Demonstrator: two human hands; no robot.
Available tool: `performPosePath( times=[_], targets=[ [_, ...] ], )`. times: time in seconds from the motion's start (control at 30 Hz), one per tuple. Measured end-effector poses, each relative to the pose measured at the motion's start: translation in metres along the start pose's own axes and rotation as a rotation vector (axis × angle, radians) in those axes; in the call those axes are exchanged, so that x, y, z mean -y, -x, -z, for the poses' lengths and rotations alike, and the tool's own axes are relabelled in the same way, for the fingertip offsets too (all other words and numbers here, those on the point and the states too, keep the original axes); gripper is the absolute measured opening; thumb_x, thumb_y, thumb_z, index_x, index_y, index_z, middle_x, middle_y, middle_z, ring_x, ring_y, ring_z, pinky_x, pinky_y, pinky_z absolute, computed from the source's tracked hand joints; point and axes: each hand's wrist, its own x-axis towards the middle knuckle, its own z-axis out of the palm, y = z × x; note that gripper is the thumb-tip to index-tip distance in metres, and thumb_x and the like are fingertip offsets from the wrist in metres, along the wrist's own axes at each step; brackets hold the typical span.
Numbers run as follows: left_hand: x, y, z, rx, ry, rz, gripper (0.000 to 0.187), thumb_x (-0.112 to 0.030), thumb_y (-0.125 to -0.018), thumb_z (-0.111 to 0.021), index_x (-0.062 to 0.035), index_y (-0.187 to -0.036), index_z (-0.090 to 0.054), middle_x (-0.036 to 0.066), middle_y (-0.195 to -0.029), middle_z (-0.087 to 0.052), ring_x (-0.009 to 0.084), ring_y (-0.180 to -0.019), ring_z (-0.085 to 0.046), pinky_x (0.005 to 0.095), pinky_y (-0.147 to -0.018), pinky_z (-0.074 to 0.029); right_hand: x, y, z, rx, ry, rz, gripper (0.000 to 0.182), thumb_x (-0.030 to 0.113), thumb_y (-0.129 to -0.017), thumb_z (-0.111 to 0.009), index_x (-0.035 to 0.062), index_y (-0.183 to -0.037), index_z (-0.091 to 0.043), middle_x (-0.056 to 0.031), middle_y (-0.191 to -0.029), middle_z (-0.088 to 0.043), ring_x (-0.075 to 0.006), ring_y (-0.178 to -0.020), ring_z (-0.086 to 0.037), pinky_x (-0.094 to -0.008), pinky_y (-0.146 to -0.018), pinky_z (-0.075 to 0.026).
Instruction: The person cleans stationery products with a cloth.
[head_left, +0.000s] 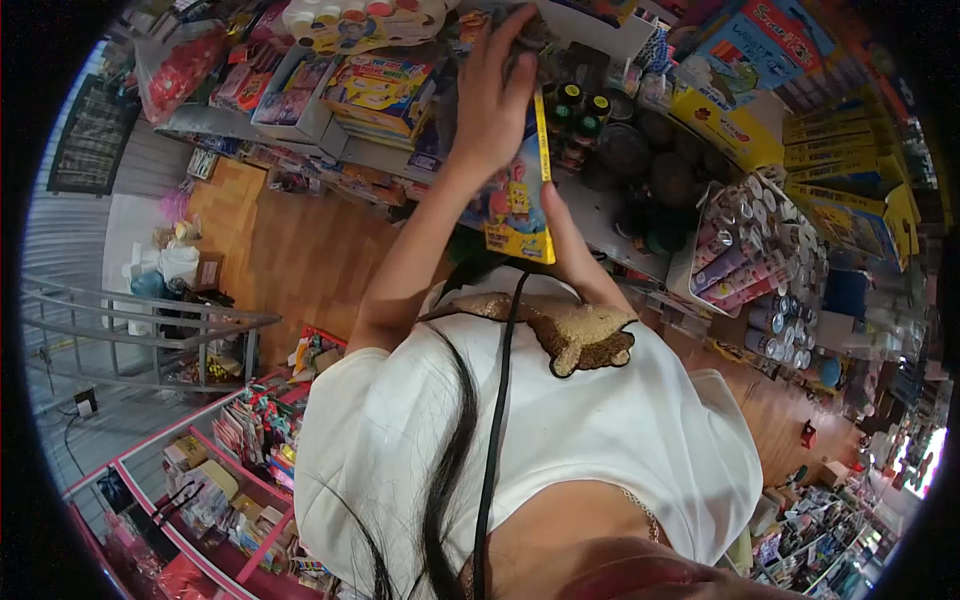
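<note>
My right hand [568, 235] holds a thin yellow box [516, 210] with a cartoon sponge character on its face; its thumb lies along the box's right edge, and its other fingers are hidden behind. The box stands tilted in front of my chest, near the shelf edge. Over the upper part of the box reaches my left hand [492, 110], open, with fingers stretched towards the goods at the back of the shelf. Right of the box stand several dark bottles with green and yellow caps [590, 110]. To the left lies a stack of colourful boxes [378, 95].
A carton of rolled tubes [735, 250] stands at the right, below yellow display boxes [845, 200]. Paint pots [360, 22] sit at the top left. Behind me are a pink-edged rack [200, 450] and a metal railing [140, 325]. Wooden floor [300, 240] shows at left.
</note>
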Motion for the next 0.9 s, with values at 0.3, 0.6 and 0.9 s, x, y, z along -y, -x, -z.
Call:
performPosePath(
  times=[0.3,0.6,0.9],
  targets=[
    [-0.012,0.037,0.003,0.223,-0.332,-0.25,0.033,-0.031,-0.091,-0.035,-0.0186,-0.112,-0.056,0.015,-0.125,-0.035,0.031,-0.117,-0.032,0.0435,-0.099,-0.02,0.017,0.011,0.004,0.019,-0.038,-0.152,0.069,0.056,-0.086,-0.026,0.0023,-0.129,-0.029,-0.017,-0.121,-0.043,-0.0257,-0.109,-0.047,-0.0384,-0.092,-0.037],
    [0.027,0.01,0.007,-0.2,-0.157,-0.067,0.021,-0.018,-0.09,-0.04,-0.0082,-0.097,-0.057,0.015,-0.108,-0.037,0.0307,-0.104,-0.038,0.0385,-0.088,-0.032,0.008,0.015,0.021,0.158,0.236,0.011,0.067,0.045,-0.09,-0.029,0.0031,-0.137,-0.006,-0.0129,-0.136,-0.023,-0.0237,-0.124,-0.024,-0.0333,-0.101,-0.019],
    [0.004,0.021,0.011,-0.178,-0.105,-0.097,0.018,-0.01,-0.086,-0.044,-0.0003,-0.101,-0.046,0.018,-0.112,-0.037,0.0332,-0.099,-0.04,0.0364,-0.089,-0.029,0.012,0.026,0.009,0.136,0.364,0.178,0.066,0.04,-0.09,-0.031,0.0001,-0.136,-0.006,-0.0157,-0.141,-0.015,-0.0252,-0.13,-0.014,-0.0335,-0.103,-0.011]
  ],
)
